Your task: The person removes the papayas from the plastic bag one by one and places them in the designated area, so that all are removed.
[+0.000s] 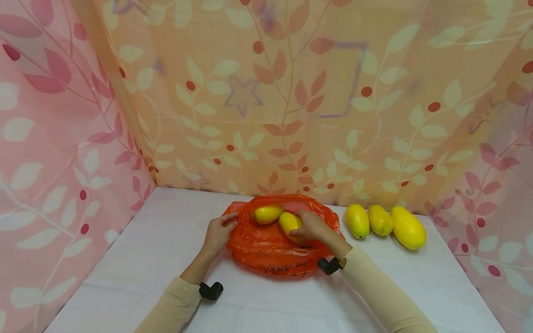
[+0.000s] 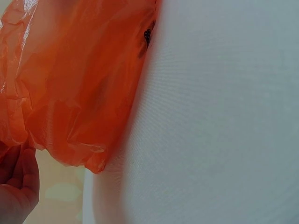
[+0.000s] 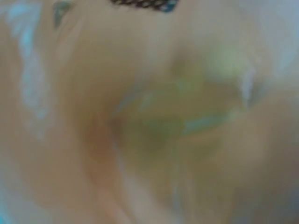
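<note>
An orange-red plastic bag [image 1: 258,252] with dark printed lettering lies spread on the white table. At its left edge my left hand [image 1: 218,235] pinches the rim; in the left wrist view the fingers [image 2: 29,175] meet the thin plastic. My right hand [image 1: 314,226] grips a yellow mango [image 1: 287,223] over the bag's mouth, thumb on the near side. Beside that fruit, a second mango [image 1: 268,214] lies within the bag. The right wrist view is too blurred for clear detail.
Right of the bag, three more yellow fruits stand in a row near the table's back: a mango [image 1: 356,221], a smaller mango [image 1: 381,220] and a larger mango [image 1: 409,228]. Leaf-patterned curtains [image 1: 233,138] enclose the white table [image 1: 137,259] at the back and sides.
</note>
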`<action>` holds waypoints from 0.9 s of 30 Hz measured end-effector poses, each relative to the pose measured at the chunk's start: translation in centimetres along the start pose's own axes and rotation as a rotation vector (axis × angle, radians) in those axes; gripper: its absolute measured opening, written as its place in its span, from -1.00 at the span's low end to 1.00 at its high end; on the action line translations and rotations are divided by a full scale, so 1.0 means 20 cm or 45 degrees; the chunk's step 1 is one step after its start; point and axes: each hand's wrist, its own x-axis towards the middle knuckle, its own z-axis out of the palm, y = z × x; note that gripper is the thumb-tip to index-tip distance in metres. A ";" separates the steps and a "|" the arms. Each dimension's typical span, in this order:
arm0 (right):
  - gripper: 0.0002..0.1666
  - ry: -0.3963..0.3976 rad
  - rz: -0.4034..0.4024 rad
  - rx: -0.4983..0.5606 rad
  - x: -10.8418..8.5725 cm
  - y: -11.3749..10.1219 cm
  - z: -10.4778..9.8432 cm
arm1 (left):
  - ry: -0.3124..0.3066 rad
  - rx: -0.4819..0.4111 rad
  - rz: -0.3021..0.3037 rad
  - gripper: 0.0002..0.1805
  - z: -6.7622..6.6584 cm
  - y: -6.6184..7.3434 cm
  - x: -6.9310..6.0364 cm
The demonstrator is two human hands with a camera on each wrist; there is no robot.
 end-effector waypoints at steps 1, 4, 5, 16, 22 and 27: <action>-0.15 0.005 -0.008 0.010 0.00 0.00 0.00 | 0.003 0.003 0.004 -0.62 0.00 0.00 0.00; -0.19 0.038 -0.042 0.030 -0.01 0.00 -0.01 | 0.007 -0.008 0.006 -0.63 0.00 -0.01 0.00; -0.20 0.050 -0.054 0.032 -0.01 0.00 -0.02 | 0.008 -0.010 0.009 -0.62 0.00 -0.01 0.00; -0.13 0.100 -0.093 0.057 -0.08 -0.05 -0.20 | -0.002 -0.023 0.017 -0.63 0.00 0.00 0.01; -0.10 0.153 -0.146 0.107 -0.14 -0.04 -0.27 | -0.012 -0.022 0.000 -0.62 0.00 0.00 0.01; -0.07 0.172 -0.142 0.158 -0.19 -0.03 -0.32 | -0.010 -0.041 -0.015 -0.62 0.00 -0.01 0.00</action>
